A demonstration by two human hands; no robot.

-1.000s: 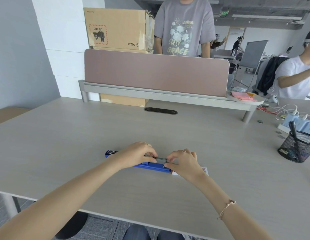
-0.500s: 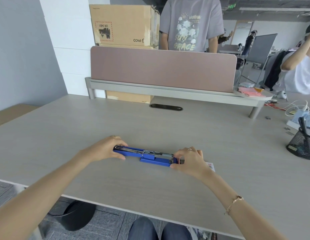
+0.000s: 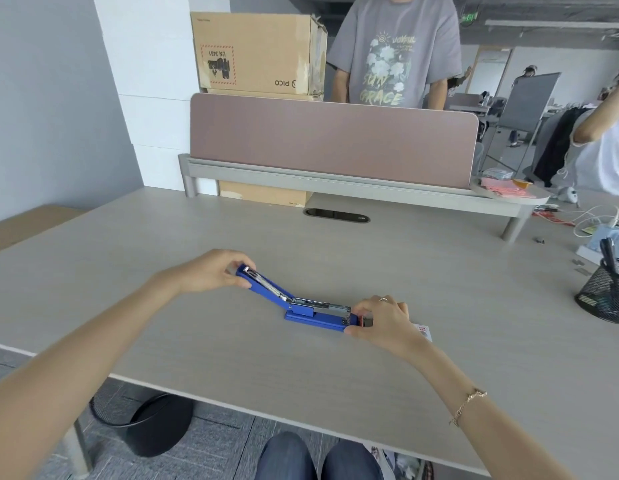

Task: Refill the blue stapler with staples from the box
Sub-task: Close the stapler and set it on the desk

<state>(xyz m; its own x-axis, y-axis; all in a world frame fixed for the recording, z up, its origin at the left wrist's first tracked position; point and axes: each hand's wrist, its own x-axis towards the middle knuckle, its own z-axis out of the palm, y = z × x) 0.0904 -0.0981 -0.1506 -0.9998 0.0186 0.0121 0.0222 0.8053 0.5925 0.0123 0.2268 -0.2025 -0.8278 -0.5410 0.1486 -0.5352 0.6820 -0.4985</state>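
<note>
The blue stapler [image 3: 315,315] lies on the grey desk [image 3: 439,289] in front of me, hinged open. My left hand [image 3: 214,271] pinches the tip of its top arm [image 3: 263,284], which tilts up to the left. My right hand [image 3: 384,320] grips the front end of the base, beside the metal staple channel [image 3: 321,305]. A small white box with red print [image 3: 424,331] peeks out from under my right hand; most of it is hidden.
A black mesh pen holder [image 3: 605,292] stands at the right edge, with cables and small items behind it. A pink divider panel [image 3: 332,140] and shelf cross the desk's far side; a person in a grey shirt stands behind. A black bin [image 3: 145,422] sits under the desk.
My left hand slid from the stapler's middle to the tip of the top arm and lifted it, so the arm now angles upward. My right hand stayed at the front end.
</note>
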